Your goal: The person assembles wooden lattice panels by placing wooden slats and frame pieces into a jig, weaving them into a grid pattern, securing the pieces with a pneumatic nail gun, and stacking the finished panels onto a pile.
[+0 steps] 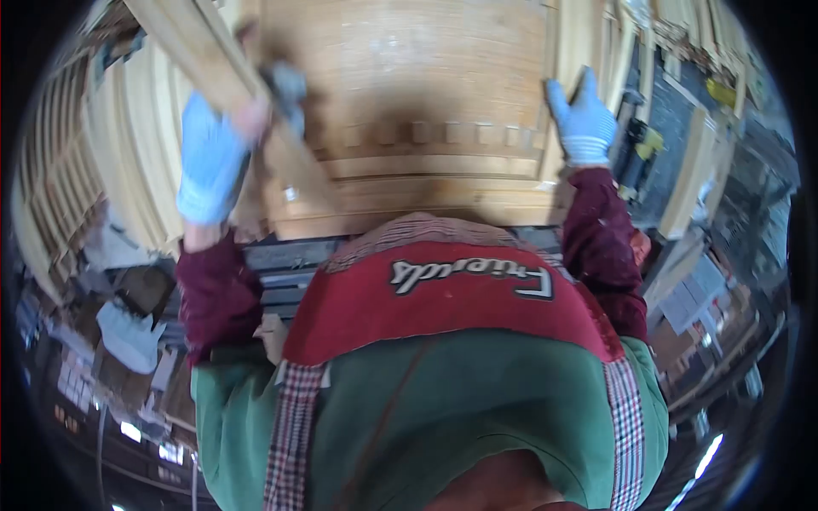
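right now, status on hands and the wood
Left hand grips wooden strip; right hand open at right edge of panel; strip slants across panel's left side.

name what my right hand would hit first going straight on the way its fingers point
Probably the pale wooden strip beside the wooden panel, just beyond the fingertips of the right hand; its height against the hand is unclear.

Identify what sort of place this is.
Probably a woodworking shop: long wooden strips are ranged side by side at the left, a framed wooden panel lies in front of the person, and their gloved left hand holds a wooden board.
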Available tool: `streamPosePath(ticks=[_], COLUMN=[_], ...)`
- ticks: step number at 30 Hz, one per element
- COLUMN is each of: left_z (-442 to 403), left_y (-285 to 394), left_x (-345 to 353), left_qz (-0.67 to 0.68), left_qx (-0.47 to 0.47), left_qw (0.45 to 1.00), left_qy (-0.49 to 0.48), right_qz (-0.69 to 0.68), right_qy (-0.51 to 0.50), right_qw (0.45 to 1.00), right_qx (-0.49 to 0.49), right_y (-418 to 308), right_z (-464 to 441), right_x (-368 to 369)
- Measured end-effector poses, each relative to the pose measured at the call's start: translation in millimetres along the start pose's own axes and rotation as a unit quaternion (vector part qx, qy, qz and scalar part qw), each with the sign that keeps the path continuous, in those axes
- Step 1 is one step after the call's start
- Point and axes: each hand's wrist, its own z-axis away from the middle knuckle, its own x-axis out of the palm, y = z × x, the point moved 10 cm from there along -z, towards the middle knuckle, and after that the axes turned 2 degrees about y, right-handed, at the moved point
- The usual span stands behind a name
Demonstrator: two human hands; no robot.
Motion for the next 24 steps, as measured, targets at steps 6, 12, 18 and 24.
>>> streamPosePath(ticks=[6,12,18,24], left_z=[-38.0,-54.1,-57.5,-74.1], left_y=[42.3,33.8,17.6,13.2], left_x=[-21.4,-32.4,-33.3,-39.6], left_qz=[-0.119,-0.232,-0.226,-0.282], left_qx=[0.174,0.274,0.125,0.139], left_qw=[0.952,0.913,0.942,0.933], left_qy=[0.221,0.194,0.215,0.173], right_qz=[-0.049,-0.101,-0.101,-0.120], right_qy=[0.111,0.142,0.138,0.140], right_qw=[0.992,0.980,0.981,0.980], right_qx=[-0.035,-0.095,-0.089,-0.076], right_y=[-1.2,-6.6,-1.4,-0.1], right_z=[8.9,5.9,5.0,5.4], right_x=[-7.0,-10.7,-5.0,-6.1])
